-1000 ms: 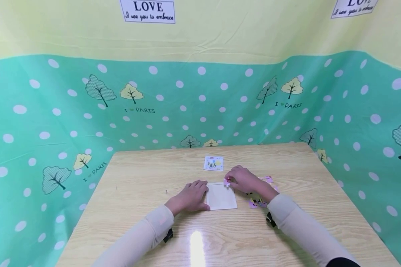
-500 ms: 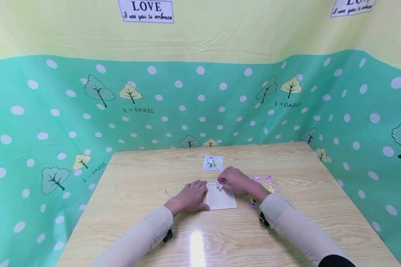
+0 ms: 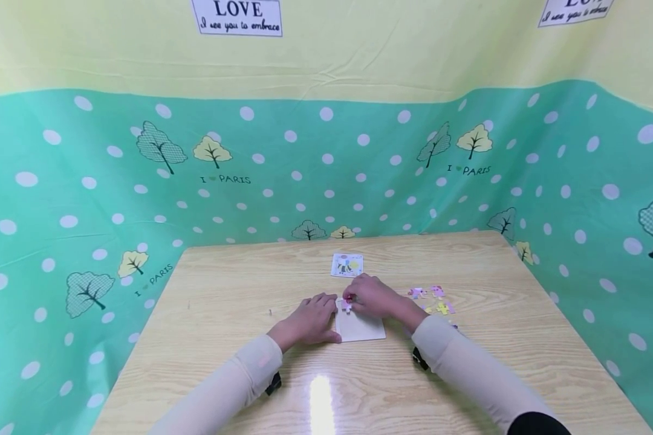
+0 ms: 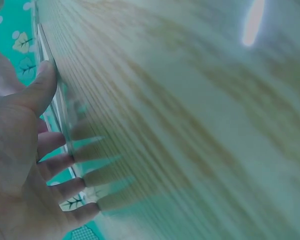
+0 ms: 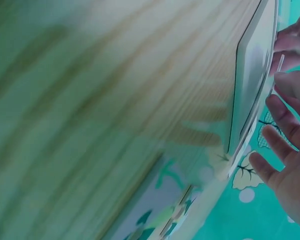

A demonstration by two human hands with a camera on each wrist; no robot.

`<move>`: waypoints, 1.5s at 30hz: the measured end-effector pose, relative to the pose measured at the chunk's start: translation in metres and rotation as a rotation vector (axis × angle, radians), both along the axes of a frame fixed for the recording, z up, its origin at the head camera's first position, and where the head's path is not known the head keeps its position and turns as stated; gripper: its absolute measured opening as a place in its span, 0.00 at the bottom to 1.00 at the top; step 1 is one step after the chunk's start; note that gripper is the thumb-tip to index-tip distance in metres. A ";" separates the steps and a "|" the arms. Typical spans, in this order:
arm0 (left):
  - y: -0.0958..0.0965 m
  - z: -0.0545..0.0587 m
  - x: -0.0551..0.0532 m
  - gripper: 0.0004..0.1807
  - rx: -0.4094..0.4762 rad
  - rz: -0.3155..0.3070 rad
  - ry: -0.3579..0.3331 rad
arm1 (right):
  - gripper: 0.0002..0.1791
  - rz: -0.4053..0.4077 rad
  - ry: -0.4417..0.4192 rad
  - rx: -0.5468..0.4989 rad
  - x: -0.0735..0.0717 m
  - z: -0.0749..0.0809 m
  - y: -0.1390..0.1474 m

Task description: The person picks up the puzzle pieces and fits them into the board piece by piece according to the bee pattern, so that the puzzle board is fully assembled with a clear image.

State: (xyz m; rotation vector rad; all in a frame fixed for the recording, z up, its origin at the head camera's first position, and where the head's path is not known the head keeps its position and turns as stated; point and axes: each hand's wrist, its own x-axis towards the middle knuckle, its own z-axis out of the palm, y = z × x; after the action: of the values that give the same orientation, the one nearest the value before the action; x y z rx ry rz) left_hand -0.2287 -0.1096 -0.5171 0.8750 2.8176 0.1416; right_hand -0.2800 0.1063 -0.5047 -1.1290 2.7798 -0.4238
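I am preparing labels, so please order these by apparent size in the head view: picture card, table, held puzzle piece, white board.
1. Table
2. White board, partly covered by the right hand
3. Picture card, farther from the camera, which makes it look smaller
4. Puzzle piece, partly hidden by that hand

A curtained tabletop booth: polka-dotted green-and-yellow cloth [image 3: 326, 136] around three sides of a wood-grain table [image 3: 239, 284].

Can see only part of the puzzle piece [image 3: 346, 306] under the right hand [image 3: 374, 297]; cannot see the bench's [image 3: 223, 290] near edge, cut off.
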 end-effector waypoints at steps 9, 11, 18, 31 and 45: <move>-0.001 0.000 0.003 0.39 0.010 0.005 0.004 | 0.12 0.010 0.011 0.067 0.002 0.003 -0.012; -0.002 0.000 0.004 0.40 0.011 0.006 0.007 | 0.12 0.009 0.008 0.078 0.003 0.004 -0.014; -0.001 -0.001 0.003 0.41 -0.007 0.007 0.018 | 0.13 0.013 0.023 0.091 0.002 0.003 -0.016; 0.001 -0.003 0.000 0.42 -0.023 -0.003 0.009 | 0.11 0.024 0.060 0.117 0.003 -0.001 -0.011; -0.004 0.006 0.002 0.41 -0.047 -0.001 0.004 | 0.15 -0.053 -0.007 0.044 -0.004 0.008 0.009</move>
State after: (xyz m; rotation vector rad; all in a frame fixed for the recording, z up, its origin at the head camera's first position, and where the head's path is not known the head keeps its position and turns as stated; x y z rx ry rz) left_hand -0.2266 -0.1132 -0.5113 0.8674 2.8123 0.0725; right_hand -0.2844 0.1156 -0.4965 -1.0443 2.8039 -0.3691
